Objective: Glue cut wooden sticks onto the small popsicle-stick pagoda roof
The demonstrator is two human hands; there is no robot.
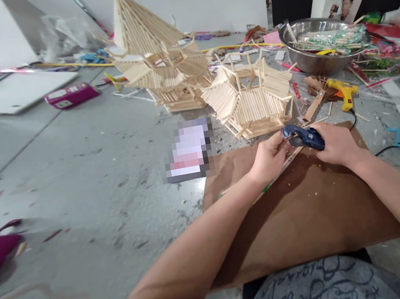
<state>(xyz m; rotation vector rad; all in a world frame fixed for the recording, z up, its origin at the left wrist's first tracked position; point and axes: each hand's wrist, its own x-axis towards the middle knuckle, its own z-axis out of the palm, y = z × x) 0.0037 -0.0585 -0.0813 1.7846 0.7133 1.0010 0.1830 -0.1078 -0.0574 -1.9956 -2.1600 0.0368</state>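
Dark-blue, curved hand cutter [310,138] sits above one flat brown board [306,223]; it should feel stiff, sturdy, best held by its handles, where the right hand's [334,143] fingers wrap. The left hand's [269,159] fingers curl at its head; I cannot tell what they grip. One cutter, two pale stick-built pavilions [254,104].

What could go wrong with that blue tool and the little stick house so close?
The left hand's grip is right beside the blue tool in the right hand's grip. If that's a cutter, as it seems, fingers might get nipped. A hand could bump the small stick house just beyond. The right arm might also snag the black cord of the yellow glue gun.
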